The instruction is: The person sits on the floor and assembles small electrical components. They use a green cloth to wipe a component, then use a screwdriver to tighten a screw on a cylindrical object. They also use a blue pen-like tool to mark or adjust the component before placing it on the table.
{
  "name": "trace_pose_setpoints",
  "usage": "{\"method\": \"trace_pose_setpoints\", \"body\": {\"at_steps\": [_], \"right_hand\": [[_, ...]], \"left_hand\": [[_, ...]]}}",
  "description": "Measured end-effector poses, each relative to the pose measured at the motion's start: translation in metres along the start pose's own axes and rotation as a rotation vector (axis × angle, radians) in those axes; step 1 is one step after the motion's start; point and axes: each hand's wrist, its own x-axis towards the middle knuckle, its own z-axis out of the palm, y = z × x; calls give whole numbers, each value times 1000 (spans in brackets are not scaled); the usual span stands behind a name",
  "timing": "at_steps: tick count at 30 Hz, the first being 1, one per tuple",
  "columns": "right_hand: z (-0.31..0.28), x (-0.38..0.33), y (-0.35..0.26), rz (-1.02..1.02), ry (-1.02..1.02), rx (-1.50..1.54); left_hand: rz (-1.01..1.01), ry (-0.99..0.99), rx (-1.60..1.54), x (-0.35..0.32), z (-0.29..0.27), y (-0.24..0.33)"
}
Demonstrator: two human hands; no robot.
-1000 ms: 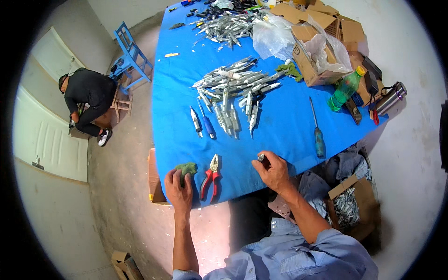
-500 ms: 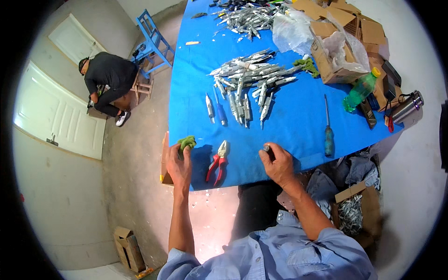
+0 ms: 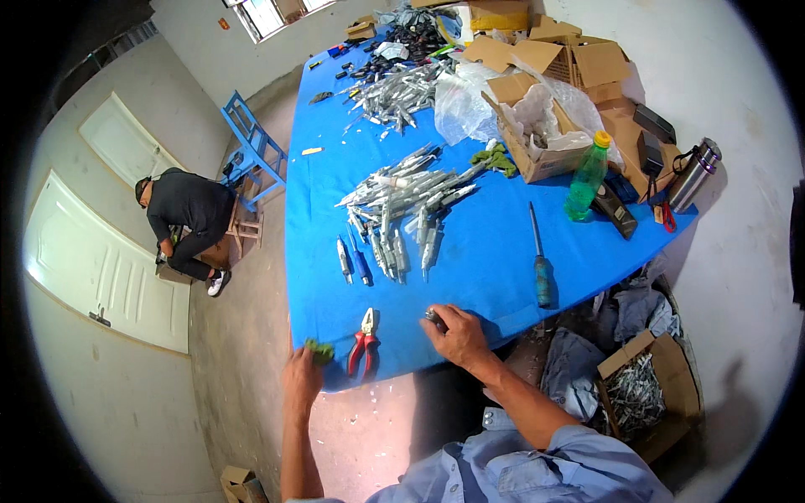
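At the table's near left corner, my left hand (image 3: 302, 379) is closed on a crumpled green cloth (image 3: 319, 351). My right hand (image 3: 461, 338) hovers at the front edge, its thumb and fingers pinched round a small dark metal piece (image 3: 433, 316) whose kind I cannot make out. Between the hands lie red-handled pliers (image 3: 365, 342), jaws pointing away from me. Beyond them is a heap of slim grey, pen-shaped metal pieces (image 3: 398, 197). One such piece (image 3: 345, 260) lies apart at its left, beside a blue-handled screwdriver (image 3: 360, 262).
A teal-handled screwdriver (image 3: 541, 272) lies to the right on the blue tablecloth (image 3: 486, 243). Behind it stand a green bottle (image 3: 587, 180), a steel flask (image 3: 696, 172) and an open carton (image 3: 541, 155). Below right is a box of metal pieces (image 3: 641, 394). A person (image 3: 191, 220) sits at the left.
My view has tilted up, showing more of the table's far end. Both hands appear lower in the picture, still holding the green cloth and the small metal piece.
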Motion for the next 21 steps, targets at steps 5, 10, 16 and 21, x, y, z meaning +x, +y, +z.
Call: {"method": "trace_pose_setpoints", "body": {"at_steps": [5,10,16,21], "right_hand": [[-2,0,-3,16,-3,3],[-1,-3,-11,15,-31,82],[6,-45,-57,405,-347,636],[3,-86,-88,819,-331,1177]], "left_hand": [[-209,-65,75,-138,-21,-33],[-628,-30,-277,-155,-68,23],[-427,269,-1002,-92,-52,108],[-207,204,-1102,-60,-36,185]]}}
